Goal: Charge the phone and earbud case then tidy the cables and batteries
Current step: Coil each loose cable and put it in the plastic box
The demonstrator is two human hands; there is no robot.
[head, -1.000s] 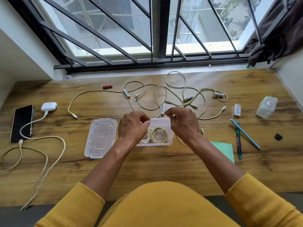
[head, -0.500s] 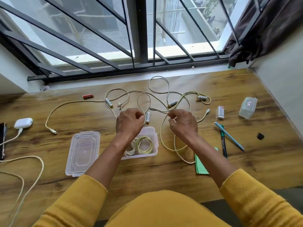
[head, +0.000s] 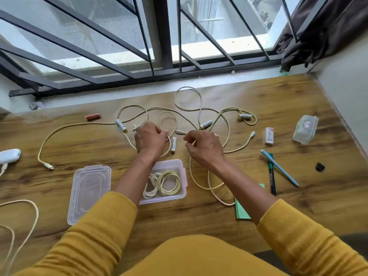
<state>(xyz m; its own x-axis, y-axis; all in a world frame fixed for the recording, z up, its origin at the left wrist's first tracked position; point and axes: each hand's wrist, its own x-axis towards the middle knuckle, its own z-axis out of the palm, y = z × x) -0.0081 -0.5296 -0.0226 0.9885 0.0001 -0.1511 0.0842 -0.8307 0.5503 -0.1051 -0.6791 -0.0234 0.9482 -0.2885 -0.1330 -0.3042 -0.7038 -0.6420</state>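
Several yellow cables (head: 187,111) lie tangled on the wooden table (head: 258,216) beyond a clear box (head: 180,166). My left hand (head: 150,139) grips a loop of one cable. My right hand (head: 203,148) pinches a yellow cable just behind its plug (head: 180,132); the slack runs down to a loop (head: 217,194) by my right forearm. Two coiled cables (head: 169,182) lie in the box. White batteries (head: 173,144) (head: 121,125) (head: 206,124) (head: 245,116) and a red battery (head: 93,116) lie loose among the cables. The white earbud case (head: 9,156) sits at the left edge with a cable plugged in. The phone is out of view.
The box lid (head: 89,192) lies left of the box. At the right are two pens (head: 272,174), green paper (head: 242,212), a small carton (head: 269,135), a clear plastic case (head: 305,129) and a small black object (head: 320,167). A barred window runs along the far edge.
Both hands moved from over the box out to the tangle beyond it, drawing a yellow cable with them. My view swung to the right, so the phone left the frame.
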